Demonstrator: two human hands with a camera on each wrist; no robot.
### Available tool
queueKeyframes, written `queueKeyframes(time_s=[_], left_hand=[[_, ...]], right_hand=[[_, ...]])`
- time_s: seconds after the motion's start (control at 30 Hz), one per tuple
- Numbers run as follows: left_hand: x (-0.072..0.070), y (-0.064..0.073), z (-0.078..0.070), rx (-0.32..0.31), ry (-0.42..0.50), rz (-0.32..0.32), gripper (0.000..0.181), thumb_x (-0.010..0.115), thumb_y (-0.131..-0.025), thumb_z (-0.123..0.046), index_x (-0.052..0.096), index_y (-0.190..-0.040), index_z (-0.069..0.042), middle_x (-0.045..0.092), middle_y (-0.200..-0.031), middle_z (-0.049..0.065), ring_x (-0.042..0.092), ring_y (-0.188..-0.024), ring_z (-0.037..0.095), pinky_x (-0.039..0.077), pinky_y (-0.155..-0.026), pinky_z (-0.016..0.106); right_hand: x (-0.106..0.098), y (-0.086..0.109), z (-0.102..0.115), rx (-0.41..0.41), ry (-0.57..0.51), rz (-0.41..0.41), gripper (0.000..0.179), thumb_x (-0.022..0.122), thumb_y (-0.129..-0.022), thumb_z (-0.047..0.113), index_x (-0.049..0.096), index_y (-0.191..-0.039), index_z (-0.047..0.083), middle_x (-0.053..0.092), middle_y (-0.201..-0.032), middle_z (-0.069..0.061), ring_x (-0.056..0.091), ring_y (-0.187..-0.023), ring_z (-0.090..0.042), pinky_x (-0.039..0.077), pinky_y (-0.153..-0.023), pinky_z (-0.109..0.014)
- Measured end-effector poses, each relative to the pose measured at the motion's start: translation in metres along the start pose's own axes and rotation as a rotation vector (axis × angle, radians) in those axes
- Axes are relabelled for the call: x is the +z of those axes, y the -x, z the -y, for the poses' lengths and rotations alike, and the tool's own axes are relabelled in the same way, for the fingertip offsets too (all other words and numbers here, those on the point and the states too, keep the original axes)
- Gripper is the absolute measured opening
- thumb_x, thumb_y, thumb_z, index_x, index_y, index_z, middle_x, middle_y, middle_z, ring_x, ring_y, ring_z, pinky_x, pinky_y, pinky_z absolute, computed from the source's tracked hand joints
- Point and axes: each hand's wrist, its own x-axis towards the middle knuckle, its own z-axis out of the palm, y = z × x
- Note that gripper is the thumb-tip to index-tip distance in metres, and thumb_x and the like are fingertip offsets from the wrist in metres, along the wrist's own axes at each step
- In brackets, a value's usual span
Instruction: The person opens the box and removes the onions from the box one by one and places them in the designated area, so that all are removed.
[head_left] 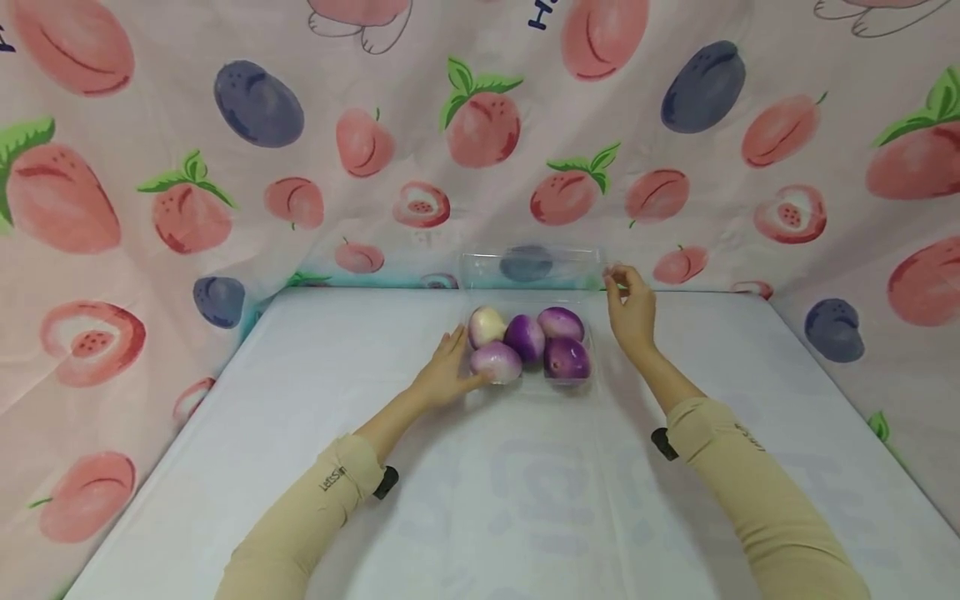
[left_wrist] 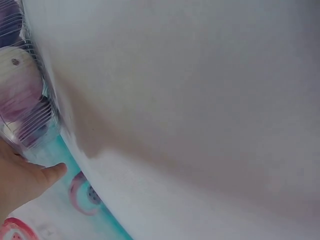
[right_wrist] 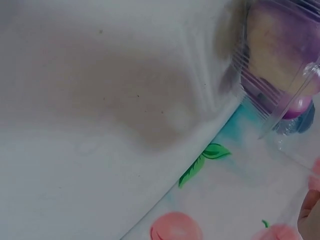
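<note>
Thumb and fingertips of the right hand (head_left: 632,312) were bent together at the right edge of a clear lid (head_left: 487,271), pinching it. The left hand (head_left: 442,375) had its fingers extended along the left side of a clear plastic box (head_left: 534,377), thumb at the front corner, not curled round anything. The lid stood raised at the back of the box. Inside lay five onions (head_left: 525,338), mostly purple, the back left one largely pale. The box sat near the far edge of a white table (head_left: 540,500). Beyond hung a fruit-print cloth (head_left: 420,150).
</note>
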Motion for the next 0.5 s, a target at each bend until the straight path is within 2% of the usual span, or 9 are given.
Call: queueKeyframes(time_s=[0.17,0.27,0.37,0.5], left_hand=[[0.002,0.013,0.002,0.018,0.02,0.006,0.099,0.055,-0.088,-0.055,0.002,-0.15,-0.001,-0.001,-0.16,0.012,-0.001,-0.145,0.039,0.013,-0.116,0.052],[0.003,0.022,0.001,0.023,0.036,0.019,0.1,0.057,-0.087,-0.055,0.002,-0.15,-0.001,-0.002,-0.16,0.012,-0.002,-0.145,0.039,0.013,-0.115,0.053],[0.003,0.03,-0.003,0.022,0.058,0.033,0.102,0.057,-0.086,-0.057,0.001,-0.15,-0.001,-0.004,-0.159,0.012,-0.004,-0.145,0.04,0.013,-0.115,0.055],[0.003,0.038,-0.008,0.015,0.073,0.027,0.102,0.059,-0.086,-0.055,0.002,-0.15,0.001,-0.003,-0.159,0.014,-0.005,-0.144,0.041,0.013,-0.114,0.057]], right_hand=[[0.002,0.002,-0.002,-0.011,0.036,-0.008,0.02,0.053,-0.095,0.005,0.061,-0.106,-0.009,0.067,-0.105,-0.024,0.063,-0.097,-0.034,0.038,-0.073,-0.007],[0.003,0.003,-0.003,-0.009,0.055,-0.005,0.02,0.052,-0.095,0.004,0.062,-0.107,-0.008,0.067,-0.104,-0.024,0.064,-0.094,-0.034,0.042,-0.073,-0.013],[0.003,0.004,-0.005,-0.007,0.079,0.07,0.023,0.049,-0.094,-0.002,0.058,-0.114,-0.008,0.065,-0.105,-0.027,0.063,-0.093,-0.038,0.049,-0.077,-0.03],[0.002,0.005,-0.009,0.011,0.128,0.224,0.034,0.044,-0.094,-0.007,0.046,-0.127,-0.006,0.06,-0.104,-0.031,0.061,-0.094,-0.046,0.05,-0.08,-0.051]])
